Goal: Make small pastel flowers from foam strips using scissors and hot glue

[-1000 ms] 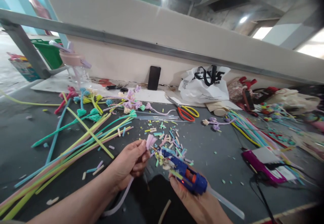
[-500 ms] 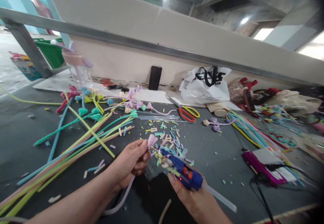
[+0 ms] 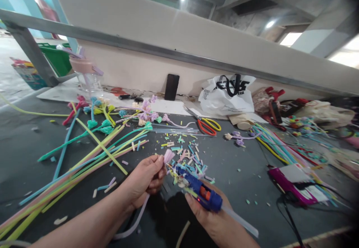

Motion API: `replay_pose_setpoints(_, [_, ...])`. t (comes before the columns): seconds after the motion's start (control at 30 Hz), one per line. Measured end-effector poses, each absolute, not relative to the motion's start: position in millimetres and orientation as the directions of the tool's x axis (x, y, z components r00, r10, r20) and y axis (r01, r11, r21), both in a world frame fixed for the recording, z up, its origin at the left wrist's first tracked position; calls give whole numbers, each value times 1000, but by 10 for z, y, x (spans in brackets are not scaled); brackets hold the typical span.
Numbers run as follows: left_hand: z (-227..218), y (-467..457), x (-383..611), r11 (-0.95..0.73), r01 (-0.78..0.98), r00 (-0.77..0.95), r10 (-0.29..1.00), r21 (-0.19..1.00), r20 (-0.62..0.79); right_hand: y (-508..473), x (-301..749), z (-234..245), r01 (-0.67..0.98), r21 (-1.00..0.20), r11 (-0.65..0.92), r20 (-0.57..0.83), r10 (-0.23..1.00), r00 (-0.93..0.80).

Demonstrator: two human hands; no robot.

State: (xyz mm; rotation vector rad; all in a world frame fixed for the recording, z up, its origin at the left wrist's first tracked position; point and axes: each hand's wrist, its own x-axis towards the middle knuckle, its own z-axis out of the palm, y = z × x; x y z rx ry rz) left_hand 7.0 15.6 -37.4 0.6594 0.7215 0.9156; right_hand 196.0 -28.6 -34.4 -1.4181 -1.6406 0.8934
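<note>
Between the thumb and fingers of my left hand (image 3: pixel 148 179) is a pale lilac pipe-cleaner flower (image 3: pixel 168 156), its long stem hanging down below the hand. My right hand (image 3: pixel 214 218) is wrapped round a blue glue gun (image 3: pixel 199 188) with a clear glue stick (image 3: pixel 241 222) poking out of its back. The gun's glue-crusted nozzle points up and left and is at the underside of the flower; whether it touches is hard to tell. A small red light glows on the gun. Short cut pipe-cleaner bits (image 3: pixel 190 154) lie scattered just beyond it.
Long pipe cleaners (image 3: pixel 92 162) and finished flowers (image 3: pixel 146 109) cover the left side. Orange-and-yellow-handled scissors (image 3: pixel 207 124), a phone (image 3: pixel 171 86) and a white bag (image 3: pixel 227 95) are at the back. A magenta device (image 3: pixel 293 186) with a black cable lies right.
The glue gun and my right hand have shifted very slightly left and down. My left hand and the flower are nearly where they were.
</note>
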Motion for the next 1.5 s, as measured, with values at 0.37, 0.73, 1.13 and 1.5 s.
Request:
replay_pose_setpoints(0.37, [-387,212,31,530,-527,452,837,664,-309,-261,2203,-113,654,-724,219,184,975,-123])
replay_pose_setpoints(0.73, [-416,192,27,567,-483,477,809,667,-343,545,3368,-89,996,-82,19,3,1000,-19])
replay_pose_setpoints(1.13, [-455,223,17,585,-484,488,798,651,-355,457,2310,-110,867,-369,336,147,942,-303])
replay_pose_setpoints(1.5, [-422,233,26,559,-517,471,818,648,-330,488,1825,-93,818,-281,502,-70,839,-539])
